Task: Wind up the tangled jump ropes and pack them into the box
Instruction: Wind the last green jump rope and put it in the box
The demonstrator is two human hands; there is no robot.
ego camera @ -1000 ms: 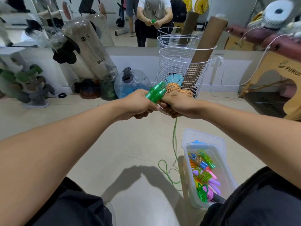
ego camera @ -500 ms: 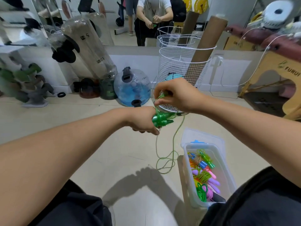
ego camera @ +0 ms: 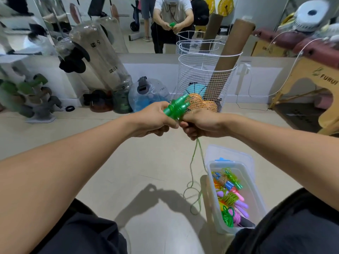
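The two green handles (ego camera: 177,108) sit side by side, tips tilted up and away, held out at chest height over the floor. The left hand (ego camera: 154,120) wraps them from the left; the right hand (ego camera: 200,122) is closed on the green cord (ego camera: 197,158) at their base. That cord drops and loops on the floor just beside the clear box (ego camera: 256,204), which holds wound ropes. A wire basket (ego camera: 205,74) stands behind the hands.
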